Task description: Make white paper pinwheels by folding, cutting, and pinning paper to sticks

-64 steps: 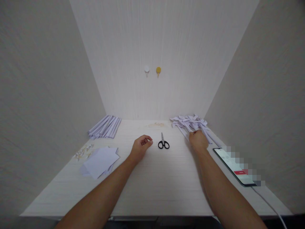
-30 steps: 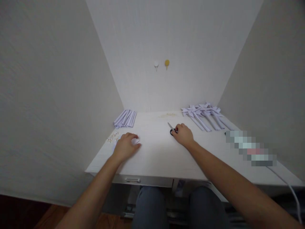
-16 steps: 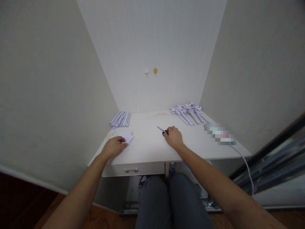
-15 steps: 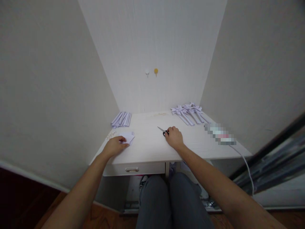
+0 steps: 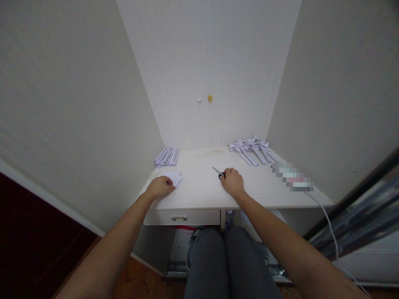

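Observation:
My left hand (image 5: 160,187) is at the left of the white desk, thumb and fingers closed on the near edge of some white paper sheets (image 5: 176,177). Part of the paper is hidden under the fingers. Small pale bits (image 5: 154,175) lie just behind that hand. Near the desk's middle, my right hand (image 5: 233,182) is closed round the black handles of a pair of scissors (image 5: 218,170). Their blades point away to the left, low over the desktop; whether they touch it I cannot tell.
Rolled paper sticks (image 5: 167,157) lie at the back left. Several paper pinwheels (image 5: 251,149) are heaped at the back right. A blurred-out object (image 5: 292,177) with a white cable (image 5: 327,222) lies at the right. Walls enclose the desk (image 5: 199,199) on both sides; a drawer (image 5: 183,217) is below.
The view has shifted a little, so everything sits slightly further right. The left hand seems to have closed its fingers more on the paper. The right hand keeps hold of the scissors.

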A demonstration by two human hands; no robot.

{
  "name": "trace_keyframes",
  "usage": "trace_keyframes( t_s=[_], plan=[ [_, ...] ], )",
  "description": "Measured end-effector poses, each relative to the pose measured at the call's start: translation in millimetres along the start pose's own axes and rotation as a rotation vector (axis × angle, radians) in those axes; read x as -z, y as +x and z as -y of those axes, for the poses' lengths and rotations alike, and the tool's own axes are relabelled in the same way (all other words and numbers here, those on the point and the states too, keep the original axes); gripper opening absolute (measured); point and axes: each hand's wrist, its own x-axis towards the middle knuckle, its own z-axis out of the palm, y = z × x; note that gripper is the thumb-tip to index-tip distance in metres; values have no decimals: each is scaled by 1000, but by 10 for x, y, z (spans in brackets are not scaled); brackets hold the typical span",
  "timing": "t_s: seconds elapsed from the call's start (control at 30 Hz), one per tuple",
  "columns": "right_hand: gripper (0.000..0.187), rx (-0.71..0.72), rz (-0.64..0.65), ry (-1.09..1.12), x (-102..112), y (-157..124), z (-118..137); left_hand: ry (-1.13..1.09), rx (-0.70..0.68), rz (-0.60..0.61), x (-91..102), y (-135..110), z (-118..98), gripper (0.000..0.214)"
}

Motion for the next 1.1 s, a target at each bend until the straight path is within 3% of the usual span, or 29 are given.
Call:
trace_keyframes(
  t_s=[0.27,0.43,0.67,0.8,0.93,1.0,1.1],
  plan=[
    [31,-9,4,37,-24,15,-15,-35,-42,-7,-4,2,34,18],
    [26,-22,2,115,-6,11,-14,-33,-36,-176,17,-103,-48,22],
    [21,-35,-73,355,109,-33,37,-147,-110,-445,233,-191,-310,28],
    [38,32,-98,598,437,70,204,-263,-187,-544,390,-177,-619,31],
    [64,212,-148,834,1075,260,429,-319,-300,-652,639,-139,-992,26],
    [74,336,-183,1130,1383,341,501,-356,-374,-743,766,-104,-1159,23],
    [65,392,-147,1278,1643,454,522,-369,-464,-821,890,-18,-1348,20]
  ],
)
